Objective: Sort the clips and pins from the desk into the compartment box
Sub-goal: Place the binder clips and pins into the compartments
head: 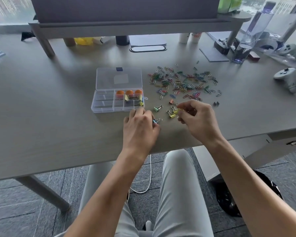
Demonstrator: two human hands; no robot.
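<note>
A clear compartment box (102,106) lies open on the desk, its lid (119,78) folded back. Its right cells hold three orange pieces (129,93) and several gold binder clips (132,98). My left hand (140,127) sits just in front of the box, fingers curled round a blue binder clip (157,120). My right hand (197,117) pinches a yellow binder clip (179,109). Loose binder clips lie between the hands: a green one (158,108), yellow ones (172,113) and an orange one (171,101). A wide scatter of coloured paper clips (183,81) lies behind.
A grey game controller (288,78) lies at the right. A clear water bottle (249,36), notebooks and plastic packaging crowd the back right corner. A monitor riser (126,26) spans the back. Two small dark pieces (216,103) sit right of my right hand.
</note>
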